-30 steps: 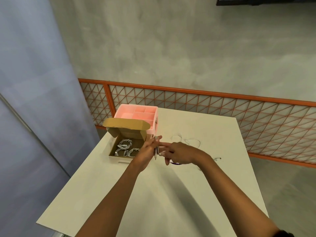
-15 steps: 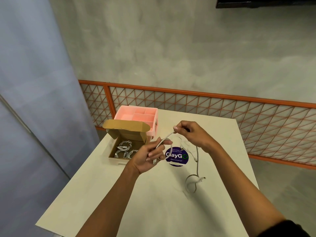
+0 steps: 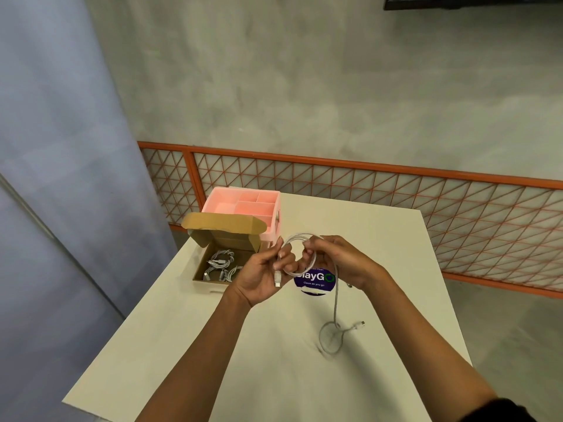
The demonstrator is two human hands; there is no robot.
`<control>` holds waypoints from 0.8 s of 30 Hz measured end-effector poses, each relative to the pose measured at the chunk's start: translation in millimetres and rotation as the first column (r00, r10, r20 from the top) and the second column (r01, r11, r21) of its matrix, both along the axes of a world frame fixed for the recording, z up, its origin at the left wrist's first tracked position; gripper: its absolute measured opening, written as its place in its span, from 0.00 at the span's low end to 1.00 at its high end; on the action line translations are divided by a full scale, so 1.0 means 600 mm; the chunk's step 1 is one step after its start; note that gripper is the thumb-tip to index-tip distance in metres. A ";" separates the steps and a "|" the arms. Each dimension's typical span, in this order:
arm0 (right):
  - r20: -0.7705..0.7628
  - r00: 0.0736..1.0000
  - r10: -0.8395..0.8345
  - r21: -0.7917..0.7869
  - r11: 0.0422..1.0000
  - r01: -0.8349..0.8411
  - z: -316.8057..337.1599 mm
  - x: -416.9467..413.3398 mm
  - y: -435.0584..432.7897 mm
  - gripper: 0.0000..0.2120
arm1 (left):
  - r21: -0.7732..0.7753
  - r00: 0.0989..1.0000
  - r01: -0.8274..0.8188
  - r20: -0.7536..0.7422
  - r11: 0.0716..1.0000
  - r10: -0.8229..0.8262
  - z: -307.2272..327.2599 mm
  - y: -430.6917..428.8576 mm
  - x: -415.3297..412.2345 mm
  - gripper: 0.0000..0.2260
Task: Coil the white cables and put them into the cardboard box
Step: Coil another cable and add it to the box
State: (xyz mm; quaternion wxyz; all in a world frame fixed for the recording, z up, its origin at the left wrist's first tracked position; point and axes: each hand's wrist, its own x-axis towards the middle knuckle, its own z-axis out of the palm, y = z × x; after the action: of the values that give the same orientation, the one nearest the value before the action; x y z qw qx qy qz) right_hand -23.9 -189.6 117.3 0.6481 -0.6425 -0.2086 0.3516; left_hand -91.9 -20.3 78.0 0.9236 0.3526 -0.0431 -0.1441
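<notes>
Head view, the only view.

- White cable [image 3: 336, 295]: one, in work. Its upper part forms a loop held in the air between both hands, above the middle of the bench [image 3: 268, 370]. The rest hangs down from the right hand to the bench, where it lies in a small loose ring with the free plug [image 3: 360, 323] pointing right.
- Left hand [image 3: 262, 277]: fingers [image 3: 285, 257] curled, pinching the loop near the other plug [image 3: 277, 280], which hangs just below the grip.
- Right hand [image 3: 338, 260]: fingers curled round the far side of the same loop, the trailing length passing under the palm.
- Cardboard box [image 3: 210, 284]: on the bench's left edge, lid flap raised. Coiled cables [image 3: 221, 263] already lie inside.
- Pink organiser [image 3: 243, 202]: touching the box's far side. No cable shows in its compartments.
- Round sticker [image 3: 315, 283]: flat on the bench beneath the hands.

Handling, as judged:

- The cable looks light, thin and limp, with some spring, so a loop will likely open unless pinched at the crossing.
- It is best held where the turns overlap.
- The plug ends are the stiff parts and give a firm start point.
- The hanging tail may drag or snag its ring as it is drawn in.
- The coil is only begun, and boxing is not yet due.
</notes>
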 end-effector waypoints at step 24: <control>-0.500 0.864 -0.055 0.052 0.994 0.093 -0.007 0.005 0.013 0.22 | 0.120 0.999 0.035 -0.003 0.992 -0.035 -0.027 -0.003 -0.005 0.10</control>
State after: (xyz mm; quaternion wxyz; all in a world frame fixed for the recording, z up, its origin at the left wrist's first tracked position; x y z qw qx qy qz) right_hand -20.9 -181.6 113.2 0.7163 -0.5132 -0.0227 0.4723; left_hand -94.9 -22.3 61.8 0.8981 0.4066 -0.0403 -0.1627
